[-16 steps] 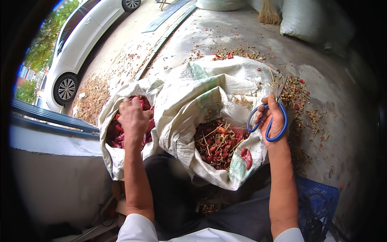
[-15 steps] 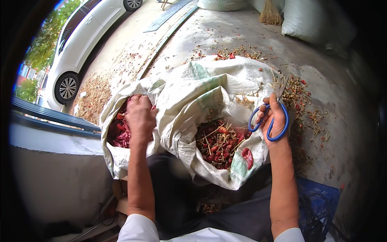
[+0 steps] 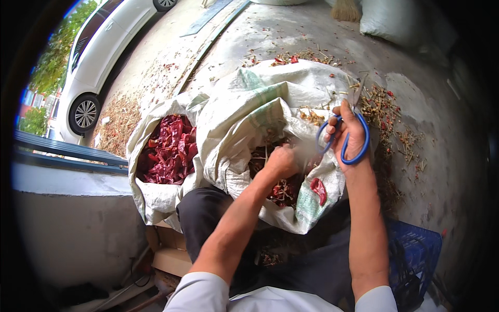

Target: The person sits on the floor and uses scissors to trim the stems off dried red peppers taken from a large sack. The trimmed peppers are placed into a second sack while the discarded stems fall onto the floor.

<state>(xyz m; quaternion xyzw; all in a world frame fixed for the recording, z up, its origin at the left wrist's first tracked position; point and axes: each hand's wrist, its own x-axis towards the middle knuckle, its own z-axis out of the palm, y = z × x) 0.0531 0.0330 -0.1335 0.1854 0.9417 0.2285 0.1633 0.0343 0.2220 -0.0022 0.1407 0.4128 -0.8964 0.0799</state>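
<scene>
My left hand (image 3: 282, 162) is over the mouth of the larger white woven sack (image 3: 223, 156), which holds dried red chillies with stems (image 3: 285, 192). Its knuckles face up; the fingertips are hidden and blurred. In my right hand (image 3: 350, 136) is a pair of scissors (image 3: 367, 138) with blue loop handles, blades pointing up and away beside that sack. A smaller white sack (image 3: 161, 204) on the left is filled with dark red dried chilli pods (image 3: 169, 148). One loose red chilli (image 3: 318, 191) lies on the larger sack's near right edge.
Cut stems and chilli bits (image 3: 384, 112) litter the concrete floor right of the sacks. A blue plastic crate (image 3: 416, 249) stands at the lower right. Full white sacks (image 3: 390, 23) and a broom (image 3: 345, 10) are at the back. A white car (image 3: 106, 52) is parked at far left.
My left hand has moved right, out of the smaller sack and over the larger one, uncovering the dark red pods. My right hand still holds the scissors, slightly higher.
</scene>
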